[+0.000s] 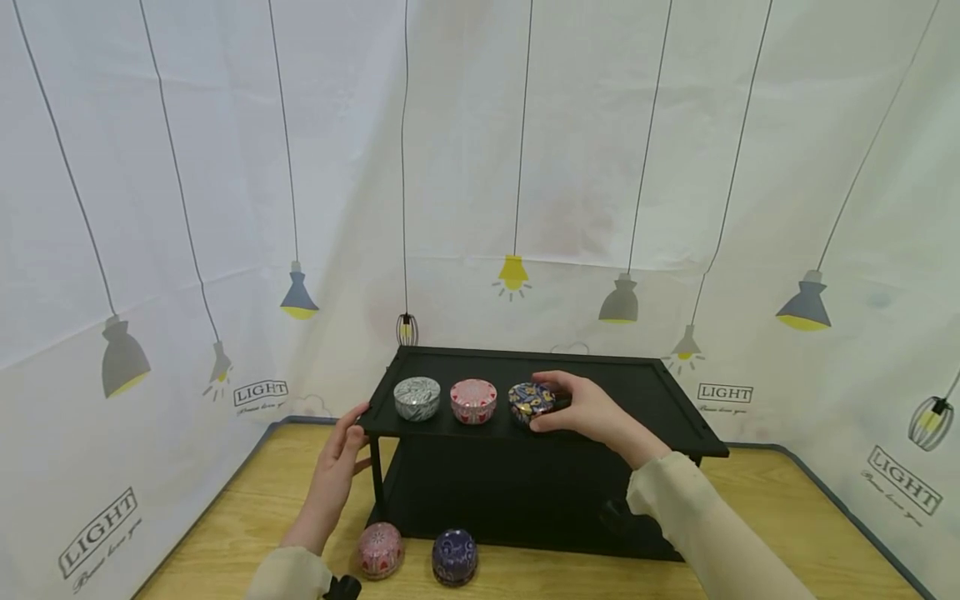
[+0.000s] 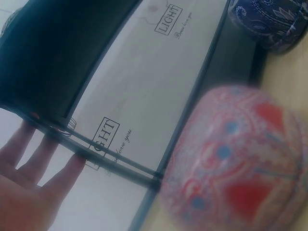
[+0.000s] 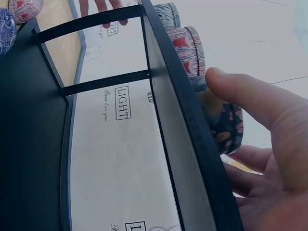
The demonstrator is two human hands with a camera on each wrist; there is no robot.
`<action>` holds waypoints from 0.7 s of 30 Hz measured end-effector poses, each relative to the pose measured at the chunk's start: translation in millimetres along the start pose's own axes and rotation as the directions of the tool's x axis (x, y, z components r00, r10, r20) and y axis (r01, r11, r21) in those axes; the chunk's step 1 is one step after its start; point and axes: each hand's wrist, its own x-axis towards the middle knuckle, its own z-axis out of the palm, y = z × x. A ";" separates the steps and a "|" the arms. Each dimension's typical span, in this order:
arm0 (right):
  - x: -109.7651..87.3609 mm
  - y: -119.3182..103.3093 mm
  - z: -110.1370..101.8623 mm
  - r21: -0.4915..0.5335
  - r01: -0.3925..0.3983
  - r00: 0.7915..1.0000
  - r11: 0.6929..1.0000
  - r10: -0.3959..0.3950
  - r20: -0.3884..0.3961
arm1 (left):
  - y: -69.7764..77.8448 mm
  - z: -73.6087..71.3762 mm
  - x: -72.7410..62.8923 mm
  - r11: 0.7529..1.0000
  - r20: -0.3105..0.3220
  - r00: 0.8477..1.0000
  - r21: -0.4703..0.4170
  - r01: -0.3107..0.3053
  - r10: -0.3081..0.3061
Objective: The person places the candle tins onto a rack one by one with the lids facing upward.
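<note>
My right hand [image 1: 592, 410] pinches a round tin [image 1: 529, 402] with a dark blue and yellow pattern between thumb and fingers. The tin is at the front of the top board of a black two-level shelf [image 1: 600, 375]. To its left on that board sit a pink tin with red shapes [image 1: 473, 402] and a grey-white leaf-patterned tin [image 1: 417, 398]. At the shelf's left end, my left hand [image 1: 337, 467] rests its fingertips against the side, fingers fairly straight in the left wrist view. Below, a second pink tin [image 2: 236, 163] and a purple-blue tin [image 1: 454, 557] stand before the shelf.
The shelf stands on a wooden table [image 1: 247, 500]. Its lower board [image 1: 525, 500] lies under the raised top, with thin side posts [image 1: 377, 471] at the left. A white cloth printed with hanging lamps [image 1: 465, 167] encloses the back and sides.
</note>
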 end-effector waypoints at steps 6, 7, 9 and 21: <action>-6.8 -0.9 -3.8 0.029 0.004 0.999 1.000 -0.003 -0.035 | -1.1 0.4 1.0 1.000 -0.006 1.000 -0.001 -0.001 0.001; -8.3 -0.9 -4.5 0.033 0.007 0.999 0.999 -0.006 -0.041 | -1.5 0.3 1.1 1.000 -0.007 1.000 0.001 -0.001 0.001; -11.5 -1.0 -6.1 0.037 0.016 0.998 0.999 -0.014 -0.054 | -2.3 0.0 1.2 1.000 -0.007 1.000 0.002 -0.002 0.002; -32.7 2.7 -14.9 0.053 0.055 0.994 0.997 -0.049 -0.102 | -0.8 0.9 0.1 1.000 -0.008 1.000 -0.003 -0.010 0.010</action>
